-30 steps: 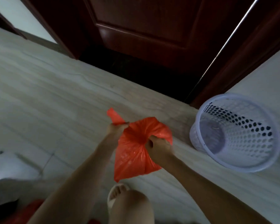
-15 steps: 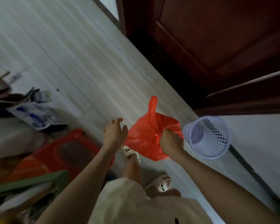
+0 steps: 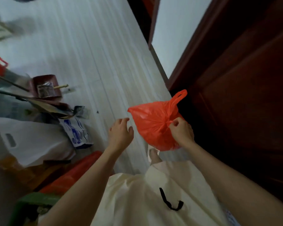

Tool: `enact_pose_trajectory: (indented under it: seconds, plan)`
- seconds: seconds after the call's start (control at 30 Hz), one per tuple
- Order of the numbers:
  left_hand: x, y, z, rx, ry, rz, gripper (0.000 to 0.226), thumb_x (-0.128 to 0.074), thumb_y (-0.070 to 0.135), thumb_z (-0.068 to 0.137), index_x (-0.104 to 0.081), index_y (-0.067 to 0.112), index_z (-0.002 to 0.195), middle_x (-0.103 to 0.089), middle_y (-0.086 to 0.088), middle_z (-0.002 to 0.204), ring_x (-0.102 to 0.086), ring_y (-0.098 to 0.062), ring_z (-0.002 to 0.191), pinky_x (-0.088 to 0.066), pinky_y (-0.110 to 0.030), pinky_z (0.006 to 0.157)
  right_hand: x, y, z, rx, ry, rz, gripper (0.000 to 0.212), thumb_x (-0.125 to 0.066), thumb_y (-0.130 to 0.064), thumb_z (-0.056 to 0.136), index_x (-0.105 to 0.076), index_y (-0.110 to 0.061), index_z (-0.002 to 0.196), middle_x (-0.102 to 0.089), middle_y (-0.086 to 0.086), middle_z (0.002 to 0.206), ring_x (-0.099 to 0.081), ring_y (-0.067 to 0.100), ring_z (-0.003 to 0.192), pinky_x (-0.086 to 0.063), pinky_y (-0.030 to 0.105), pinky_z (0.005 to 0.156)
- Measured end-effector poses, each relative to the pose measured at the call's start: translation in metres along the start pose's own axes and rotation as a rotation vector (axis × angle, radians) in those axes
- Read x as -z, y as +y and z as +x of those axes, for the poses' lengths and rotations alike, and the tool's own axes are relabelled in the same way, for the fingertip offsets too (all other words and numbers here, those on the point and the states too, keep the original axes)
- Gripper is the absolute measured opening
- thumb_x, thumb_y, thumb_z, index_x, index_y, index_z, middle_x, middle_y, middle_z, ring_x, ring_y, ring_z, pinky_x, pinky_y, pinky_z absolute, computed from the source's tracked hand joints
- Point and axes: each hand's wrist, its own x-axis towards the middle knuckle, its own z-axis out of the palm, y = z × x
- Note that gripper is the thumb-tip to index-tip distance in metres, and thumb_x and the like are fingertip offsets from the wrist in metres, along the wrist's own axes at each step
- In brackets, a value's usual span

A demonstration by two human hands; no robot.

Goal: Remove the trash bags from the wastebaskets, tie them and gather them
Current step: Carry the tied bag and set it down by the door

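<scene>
Holding the orange trash bag (image 3: 155, 126) by its gathered neck, your right hand (image 3: 182, 132) has fingers and thumb curled in a pinch on the twisted plastic, with one handle loop standing up just beyond your fingertips. The bag hangs clear of the floor, its bulge below and to the inside of your right knuckles, over your foot. Your left hand (image 3: 120, 134) is off the bag, just beside its near edge, fingers loosely spread and slightly bent, gripping nothing.

As far as this view shows, the bag is out of its wastebasket, and no wastebasket is in sight. The neck looks cinched into a tight point, but you cannot tell from here whether a finished knot sits there or only a twist held by your pinch. So judge the tying as done or nearly done for this bag, and the gathering as still to do.

Farther out from your left fingertips lies a heap on the pale floor (image 3: 91, 51): a white plastic bag (image 3: 34, 141), printed blue-and-white packaging (image 3: 76, 131), something red beneath, and a dark red container (image 3: 45, 86) beyond. Past your right fingers stands the dark wooden door (image 3: 245, 95). Whether that heap is the gathering spot, the pictures do not say.
</scene>
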Motion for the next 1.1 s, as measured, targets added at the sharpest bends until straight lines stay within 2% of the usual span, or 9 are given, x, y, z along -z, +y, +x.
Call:
enact_pose_trajectory:
  seconds: [0.13,0.27,0.4,0.47,0.63,0.83,0.97,1.1]
  plan:
    - [0.051,-0.006,0.065,0.067,0.115,-0.009,0.048,-0.047,0.025,0.091,-0.04,0.013,0.137,-0.042,-0.012,0.141,-0.04,-0.031,0.128,-0.031,-0.046,0.107,0.007,-0.085,0.062,0.145,0.007,-0.036,0.02,-0.05,-0.026,0.088,-0.061,-0.011,0.095,-0.067,0.014,0.107,-0.059,0.034,0.104,-0.045,0.036,0.086]
    - [0.102,-0.009,0.134,0.19,0.219,0.002,0.055,-0.047,0.033,0.09,-0.035,0.016,0.14,-0.036,-0.01,0.146,-0.033,-0.028,0.135,-0.026,-0.046,0.111,-0.001,-0.181,0.129,0.298,-0.067,-0.124,0.024,-0.047,-0.025,0.09,-0.059,-0.008,0.101,-0.065,0.016,0.108,-0.058,0.035,0.103,-0.045,0.039,0.086]
    - [0.158,-0.014,0.191,0.279,0.273,-0.029,0.057,-0.047,0.037,0.09,-0.031,0.018,0.142,-0.032,-0.009,0.15,-0.028,-0.027,0.138,-0.019,-0.046,0.112,-0.011,-0.276,0.175,0.419,-0.148,-0.191,0.025,-0.042,-0.025,0.092,-0.057,-0.007,0.102,-0.062,0.01,0.098,-0.058,0.027,0.093,-0.047,0.037,0.081]
    - [0.187,-0.027,0.219,0.325,0.3,-0.043,0.058,-0.046,0.037,0.09,-0.03,0.018,0.142,-0.031,-0.009,0.15,-0.029,-0.028,0.138,-0.02,-0.045,0.112,-0.022,-0.328,0.199,0.469,-0.178,-0.211,0.025,-0.042,-0.025,0.09,-0.056,-0.008,0.101,-0.063,0.013,0.1,-0.06,0.031,0.095,-0.049,0.043,0.085]
    - [0.262,-0.09,0.304,0.463,0.367,-0.128,0.056,-0.049,0.037,0.089,-0.035,0.017,0.14,-0.037,-0.007,0.146,-0.035,-0.026,0.134,-0.025,-0.041,0.108,-0.069,-0.47,0.256,0.528,-0.194,-0.225,0.026,-0.046,-0.019,0.086,-0.06,-0.003,0.101,-0.066,0.021,0.103,-0.059,0.038,0.1,-0.045,0.039,0.085]
    - [0.374,-0.178,0.425,0.541,0.397,-0.191,0.054,-0.049,0.036,0.088,-0.038,0.016,0.137,-0.041,-0.007,0.143,-0.037,-0.027,0.132,-0.028,-0.044,0.108,-0.143,-0.641,0.3,0.51,-0.279,-0.209,0.021,-0.047,-0.025,0.08,-0.061,-0.012,0.088,-0.07,0.016,0.092,-0.066,0.036,0.088,-0.051,0.039,0.082]
    - [0.459,-0.22,0.489,0.57,0.462,-0.193,0.051,-0.048,0.034,0.089,-0.04,0.016,0.136,-0.043,-0.007,0.142,-0.038,-0.029,0.13,-0.027,-0.047,0.108,-0.175,-0.758,0.317,0.589,-0.32,-0.214,0.013,-0.05,-0.026,0.08,-0.059,-0.016,0.079,-0.07,0.017,0.09,-0.067,0.036,0.086,-0.052,0.04,0.081]
    - [0.525,-0.271,0.549,0.617,0.488,-0.169,0.052,-0.048,0.036,0.088,-0.04,0.017,0.136,-0.044,-0.005,0.141,-0.04,-0.028,0.129,-0.028,-0.044,0.107,-0.211,-0.87,0.334,0.663,-0.374,-0.195,0.014,-0.053,-0.028,0.083,-0.063,-0.018,0.081,-0.071,0.012,0.089,-0.065,0.033,0.086,-0.05,0.036,0.079]
